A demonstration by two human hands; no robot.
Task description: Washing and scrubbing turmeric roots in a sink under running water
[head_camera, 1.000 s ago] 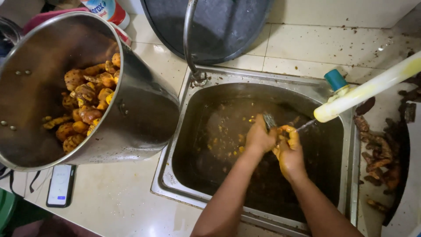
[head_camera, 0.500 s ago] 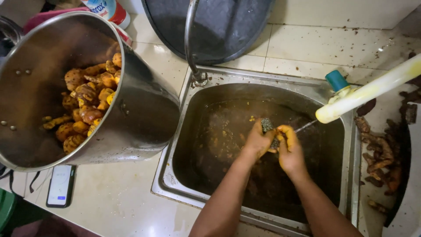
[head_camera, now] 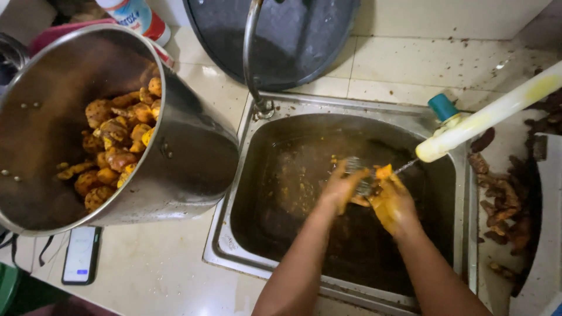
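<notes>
over the sink (head_camera: 234, 246), left hand (head_camera: 339, 190) fingers grasp a scrubber (head_camera: 358, 175); right hand (head_camera: 393, 202) fingers clench a root (head_camera: 384, 171); pot (head_camera: 193, 169) at nine o'clock.

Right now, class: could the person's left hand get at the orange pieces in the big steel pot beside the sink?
Probably yes. The left hand is over the sink; the pot sits just left, tilted and lidless, its orange pieces uncovered. Only the raised rim stands between.
</notes>
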